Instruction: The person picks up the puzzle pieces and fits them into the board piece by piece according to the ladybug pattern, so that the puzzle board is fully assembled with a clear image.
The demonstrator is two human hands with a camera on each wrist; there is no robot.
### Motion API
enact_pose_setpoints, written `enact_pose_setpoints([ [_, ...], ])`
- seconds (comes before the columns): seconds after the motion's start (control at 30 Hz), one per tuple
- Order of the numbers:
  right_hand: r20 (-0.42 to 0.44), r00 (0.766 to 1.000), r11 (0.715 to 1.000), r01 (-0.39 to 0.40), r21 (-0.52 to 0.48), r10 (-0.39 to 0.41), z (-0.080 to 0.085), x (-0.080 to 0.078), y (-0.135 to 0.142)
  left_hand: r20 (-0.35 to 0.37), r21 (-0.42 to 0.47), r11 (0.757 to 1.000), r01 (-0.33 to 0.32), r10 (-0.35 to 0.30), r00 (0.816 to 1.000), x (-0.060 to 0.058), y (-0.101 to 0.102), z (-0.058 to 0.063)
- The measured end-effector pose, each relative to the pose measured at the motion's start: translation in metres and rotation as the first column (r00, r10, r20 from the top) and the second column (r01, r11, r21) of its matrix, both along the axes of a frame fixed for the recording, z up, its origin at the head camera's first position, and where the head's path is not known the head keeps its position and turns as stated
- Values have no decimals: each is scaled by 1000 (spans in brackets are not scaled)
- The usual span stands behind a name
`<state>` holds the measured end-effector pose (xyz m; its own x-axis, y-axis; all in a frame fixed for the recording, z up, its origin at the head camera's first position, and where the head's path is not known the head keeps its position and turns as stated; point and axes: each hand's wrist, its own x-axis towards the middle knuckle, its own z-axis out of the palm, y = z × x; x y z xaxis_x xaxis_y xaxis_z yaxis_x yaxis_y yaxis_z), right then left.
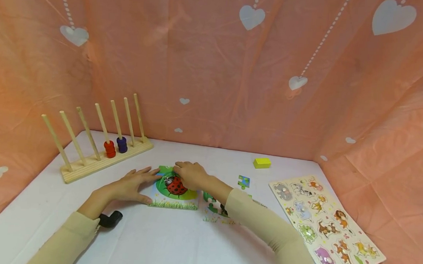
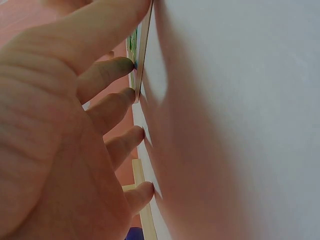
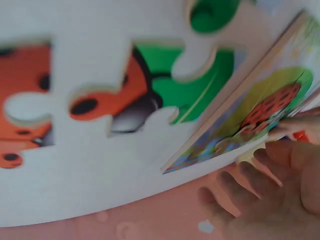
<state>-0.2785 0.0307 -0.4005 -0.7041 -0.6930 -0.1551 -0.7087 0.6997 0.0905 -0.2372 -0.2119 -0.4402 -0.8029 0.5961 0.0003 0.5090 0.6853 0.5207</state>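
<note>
A ladybug puzzle board (image 1: 174, 205) lies on the white table, its picture showing a red ladybug on green. My left hand (image 1: 132, 185) rests at its left edge, thumb and fingers spread; in the left wrist view, fingertips (image 2: 131, 93) touch the board's side. Over the board's upper right is my right hand (image 1: 190, 175), its fingers loosely bent and lowered to the surface. The right wrist view shows those fingers (image 3: 240, 187) beside the board, with no piece visible among them. Loose ladybug puzzle pieces (image 3: 135, 95) lie right of the board, partly under my right forearm.
A wooden peg stand (image 1: 108, 158) with red rings (image 1: 110, 149) and purple rings (image 1: 122, 145) stands back left. Behind the right arm are a blue-green puzzle piece (image 1: 244, 181) and a yellow block (image 1: 262, 163). An animal peg puzzle (image 1: 322, 227) lies right. A pink curtain (image 1: 215, 67) borders the table.
</note>
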Motion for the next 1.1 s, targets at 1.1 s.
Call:
enact_pose_setpoints([
  [1.1,168,983,997,72,-4,-71,-3,10,28,-9,12,1000,9,-9,1000,3,1,3],
])
